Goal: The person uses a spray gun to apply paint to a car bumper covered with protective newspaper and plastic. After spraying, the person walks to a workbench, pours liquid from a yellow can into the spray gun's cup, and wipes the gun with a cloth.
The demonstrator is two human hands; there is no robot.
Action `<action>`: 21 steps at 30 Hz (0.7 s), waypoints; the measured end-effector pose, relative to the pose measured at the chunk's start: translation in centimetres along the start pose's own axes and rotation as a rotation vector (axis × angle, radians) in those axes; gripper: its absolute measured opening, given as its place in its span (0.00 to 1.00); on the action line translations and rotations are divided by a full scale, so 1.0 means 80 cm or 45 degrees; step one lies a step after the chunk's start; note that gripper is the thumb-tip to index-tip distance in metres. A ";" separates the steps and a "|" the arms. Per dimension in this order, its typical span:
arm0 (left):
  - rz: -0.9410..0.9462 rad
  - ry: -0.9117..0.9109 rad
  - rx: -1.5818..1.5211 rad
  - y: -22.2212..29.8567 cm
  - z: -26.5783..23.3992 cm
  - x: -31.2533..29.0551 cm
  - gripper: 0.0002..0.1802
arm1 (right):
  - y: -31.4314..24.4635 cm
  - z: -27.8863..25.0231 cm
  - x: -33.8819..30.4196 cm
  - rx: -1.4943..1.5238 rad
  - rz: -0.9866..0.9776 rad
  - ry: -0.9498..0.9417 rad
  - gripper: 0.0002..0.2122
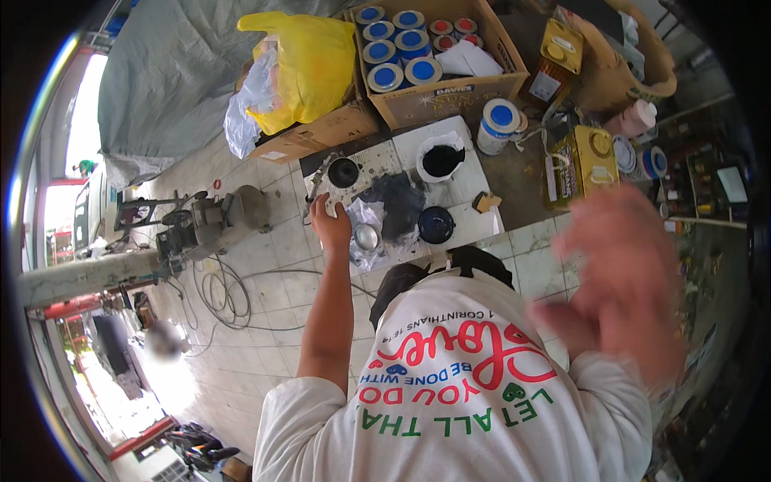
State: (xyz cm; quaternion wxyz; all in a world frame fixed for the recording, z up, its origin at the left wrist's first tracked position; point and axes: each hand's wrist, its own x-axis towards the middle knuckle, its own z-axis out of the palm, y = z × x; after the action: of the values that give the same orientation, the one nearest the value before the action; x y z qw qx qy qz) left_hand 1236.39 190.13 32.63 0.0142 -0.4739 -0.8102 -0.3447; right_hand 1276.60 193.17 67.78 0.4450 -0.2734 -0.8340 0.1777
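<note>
My left hand (330, 223) is at the left edge of a paint-spotted white board (474, 161), thumb and fingers apart with nothing visible between them. Just beyond its fingertips lies what looks like a spray gun (316, 181), beside a round black cup (344, 172). Right of the hand, a small silver cup (366, 236) stands on crumpled foil. A dark blue round lid or dish (435, 225) and a white tub of black paint (441, 161) are farther right. Raised close to the camera, my right hand (622, 269) is smeared by motion; its fingers cannot be made out.
Behind the board stand a carton (450, 100) of blue- and red-lidded cans and a box with a yellow plastic bag (317, 68). A blue-lidded can (498, 127) and a gold rectangular tin (580, 169) stand right. A compressor (217, 221) and looped hose (221, 301) occupy the left floor.
</note>
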 end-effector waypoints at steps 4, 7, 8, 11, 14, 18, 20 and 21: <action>-0.126 -0.081 -0.242 0.036 -0.010 -0.019 0.10 | 0.218 0.078 -0.004 0.032 0.531 0.036 0.18; -0.167 -0.152 -0.348 0.087 -0.018 -0.031 0.09 | 0.362 0.145 -0.055 -0.544 0.464 0.049 0.29; -0.125 -0.175 -0.334 0.092 -0.019 -0.037 0.09 | 0.375 0.168 -0.063 -0.708 0.565 -0.049 0.31; -0.097 -0.275 -0.331 0.118 -0.022 -0.050 0.11 | 0.397 0.182 -0.071 -0.606 0.848 -0.404 0.34; -0.063 -0.301 -0.411 0.149 -0.031 -0.053 0.10 | 0.397 0.160 -0.075 -0.437 0.842 -0.560 0.34; -0.114 -0.392 -0.570 0.169 -0.047 -0.054 0.10 | 0.330 0.050 -0.058 -0.007 0.597 -0.666 0.34; -0.138 -0.600 -0.766 0.192 -0.055 -0.053 0.12 | 0.278 -0.009 -0.031 0.262 0.514 -0.736 0.33; 0.008 -0.794 -0.867 0.207 -0.056 -0.045 0.18 | 0.253 -0.034 -0.019 0.355 0.463 -0.779 0.32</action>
State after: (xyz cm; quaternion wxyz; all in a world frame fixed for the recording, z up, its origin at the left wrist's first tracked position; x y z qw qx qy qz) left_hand 1249.88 190.00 43.78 -0.3857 -0.5352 -0.6150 -0.4320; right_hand 1285.59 208.35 57.32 0.1698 -0.2880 -0.8340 0.4390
